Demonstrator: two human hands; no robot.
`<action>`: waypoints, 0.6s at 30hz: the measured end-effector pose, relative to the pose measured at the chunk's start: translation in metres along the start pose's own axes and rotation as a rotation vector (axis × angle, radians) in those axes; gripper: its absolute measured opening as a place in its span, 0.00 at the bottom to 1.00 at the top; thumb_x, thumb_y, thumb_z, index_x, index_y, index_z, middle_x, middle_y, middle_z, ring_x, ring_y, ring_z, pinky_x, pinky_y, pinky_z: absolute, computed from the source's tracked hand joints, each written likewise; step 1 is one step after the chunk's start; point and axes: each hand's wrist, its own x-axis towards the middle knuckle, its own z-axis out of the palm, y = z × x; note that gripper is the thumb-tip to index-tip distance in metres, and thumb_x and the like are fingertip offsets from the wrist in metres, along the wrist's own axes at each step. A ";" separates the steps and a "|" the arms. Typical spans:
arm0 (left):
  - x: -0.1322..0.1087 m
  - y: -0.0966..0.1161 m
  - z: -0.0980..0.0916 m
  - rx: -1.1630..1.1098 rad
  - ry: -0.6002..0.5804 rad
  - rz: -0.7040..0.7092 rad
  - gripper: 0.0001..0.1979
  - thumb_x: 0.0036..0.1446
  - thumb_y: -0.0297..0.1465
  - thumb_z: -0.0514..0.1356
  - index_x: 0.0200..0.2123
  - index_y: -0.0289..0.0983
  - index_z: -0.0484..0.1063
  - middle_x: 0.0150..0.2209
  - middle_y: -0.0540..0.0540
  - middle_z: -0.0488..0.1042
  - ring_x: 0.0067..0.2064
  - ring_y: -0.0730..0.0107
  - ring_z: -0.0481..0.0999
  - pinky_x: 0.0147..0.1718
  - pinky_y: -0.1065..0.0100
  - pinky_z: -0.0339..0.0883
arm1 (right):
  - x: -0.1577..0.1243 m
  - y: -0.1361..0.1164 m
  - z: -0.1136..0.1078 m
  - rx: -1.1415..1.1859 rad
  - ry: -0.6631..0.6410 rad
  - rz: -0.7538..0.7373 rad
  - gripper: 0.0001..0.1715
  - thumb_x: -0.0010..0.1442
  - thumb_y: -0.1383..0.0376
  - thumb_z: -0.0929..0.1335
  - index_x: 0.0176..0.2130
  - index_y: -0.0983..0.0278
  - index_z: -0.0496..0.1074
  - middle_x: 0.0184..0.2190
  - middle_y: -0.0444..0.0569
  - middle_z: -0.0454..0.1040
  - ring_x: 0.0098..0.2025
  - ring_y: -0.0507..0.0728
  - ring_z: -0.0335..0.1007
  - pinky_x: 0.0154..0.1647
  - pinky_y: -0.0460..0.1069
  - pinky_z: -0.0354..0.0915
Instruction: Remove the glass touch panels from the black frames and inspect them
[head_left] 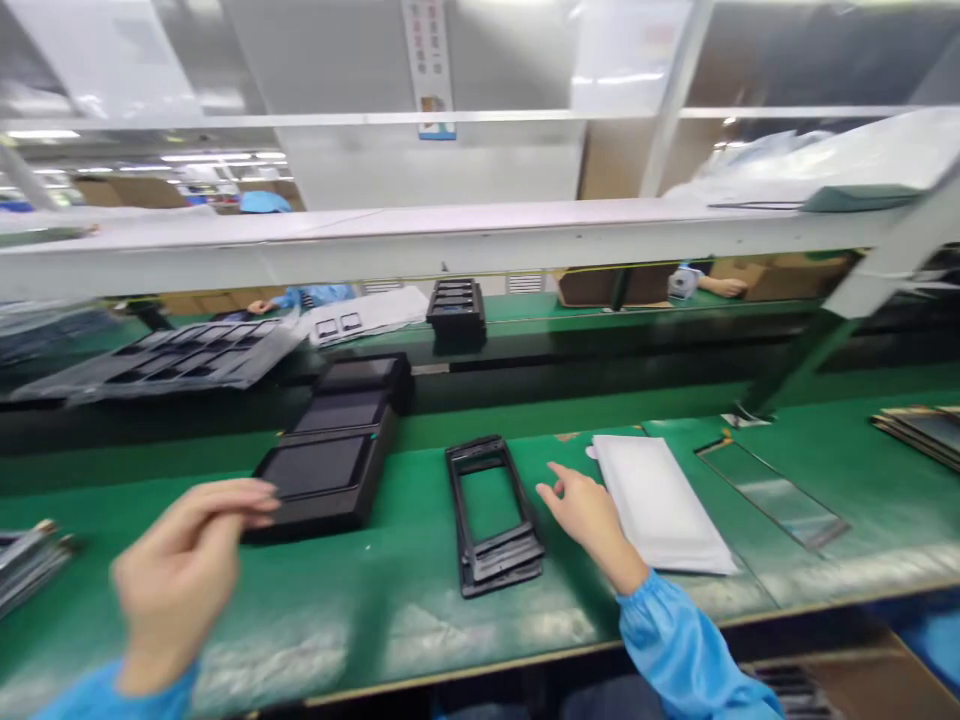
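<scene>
My left hand (pixel 184 570), a little blurred, hovers at the near left corner of a black tray stack (pixel 360 500). Its fingers stretch to the right, and I see nothing held in them. Dark screen panels (pixel 315 467) lie in the trays. On the right, my right hand (pixel 585 505) is held over the green bench with its fingers apart and nothing in them. Between the hands lies a small pile of black rectangular frames (pixel 487 515). A stack of white sheets or pouches (pixel 660 503) is just right of my right hand.
A clear glass panel (pixel 776 495) lies farther right on the green bench (pixel 300 620). Metal-looking parts (pixel 30 560) sit at the left edge. A white shelf (pixel 450 235) crosses above. Behind it are bagged frames (pixel 187 355), black trays (pixel 456 310) and co-workers' hands (pixel 262 306).
</scene>
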 end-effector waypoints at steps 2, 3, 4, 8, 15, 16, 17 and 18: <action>-0.006 0.010 0.064 -0.071 -0.144 -0.001 0.06 0.59 0.42 0.66 0.36 0.51 0.83 0.41 0.57 0.83 0.41 0.56 0.81 0.41 0.55 0.80 | -0.001 0.043 -0.030 -0.021 0.087 0.088 0.24 0.72 0.55 0.70 0.63 0.59 0.72 0.55 0.53 0.79 0.56 0.64 0.77 0.60 0.63 0.70; -0.012 0.015 0.104 -0.180 -0.322 -0.076 0.10 0.54 0.39 0.69 0.40 0.48 0.85 0.45 0.50 0.84 0.48 0.51 0.82 0.45 0.53 0.80 | -0.001 0.067 -0.046 -0.034 0.133 0.148 0.24 0.73 0.56 0.70 0.63 0.60 0.72 0.60 0.55 0.76 0.59 0.65 0.74 0.62 0.65 0.69; -0.020 0.021 0.148 -0.283 -0.503 -0.178 0.17 0.51 0.34 0.70 0.46 0.45 0.84 0.51 0.46 0.84 0.55 0.49 0.79 0.53 0.52 0.77 | -0.002 0.090 -0.060 -0.042 0.173 0.213 0.23 0.72 0.57 0.71 0.63 0.61 0.72 0.63 0.56 0.73 0.60 0.66 0.73 0.62 0.67 0.69; -0.059 0.040 0.312 -0.346 -0.759 -0.344 0.19 0.51 0.24 0.72 0.48 0.37 0.82 0.48 0.38 0.84 0.48 0.54 0.83 0.51 0.53 0.78 | 0.002 0.156 -0.093 0.024 0.210 0.346 0.22 0.71 0.59 0.73 0.61 0.63 0.72 0.60 0.55 0.74 0.56 0.64 0.76 0.56 0.64 0.75; -0.102 0.049 0.432 -0.458 -0.760 -0.429 0.15 0.70 0.37 0.64 0.55 0.36 0.75 0.55 0.40 0.78 0.51 0.58 0.81 0.50 0.51 0.78 | 0.011 0.165 -0.073 0.384 0.294 0.252 0.21 0.71 0.59 0.73 0.59 0.63 0.73 0.57 0.54 0.76 0.51 0.62 0.78 0.51 0.61 0.77; -0.101 0.049 0.431 -0.484 -0.735 -0.411 0.15 0.70 0.37 0.64 0.55 0.35 0.76 0.54 0.40 0.78 0.51 0.57 0.81 0.51 0.50 0.77 | 0.009 0.163 -0.070 0.451 0.324 0.228 0.21 0.71 0.58 0.73 0.60 0.63 0.73 0.57 0.54 0.76 0.52 0.62 0.78 0.51 0.61 0.77; -0.098 0.049 0.427 -0.511 -0.714 -0.387 0.15 0.70 0.37 0.64 0.54 0.35 0.76 0.54 0.40 0.79 0.52 0.57 0.81 0.52 0.50 0.76 | 0.006 0.160 -0.067 0.519 0.361 0.200 0.22 0.71 0.58 0.73 0.60 0.63 0.72 0.58 0.54 0.76 0.53 0.63 0.78 0.52 0.62 0.77; -0.094 0.050 0.420 -0.538 -0.697 -0.356 0.15 0.68 0.37 0.65 0.53 0.35 0.77 0.54 0.40 0.80 0.52 0.56 0.81 0.54 0.50 0.75 | 0.003 0.156 -0.065 0.586 0.398 0.167 0.24 0.71 0.57 0.72 0.62 0.63 0.71 0.59 0.55 0.75 0.54 0.64 0.77 0.54 0.63 0.76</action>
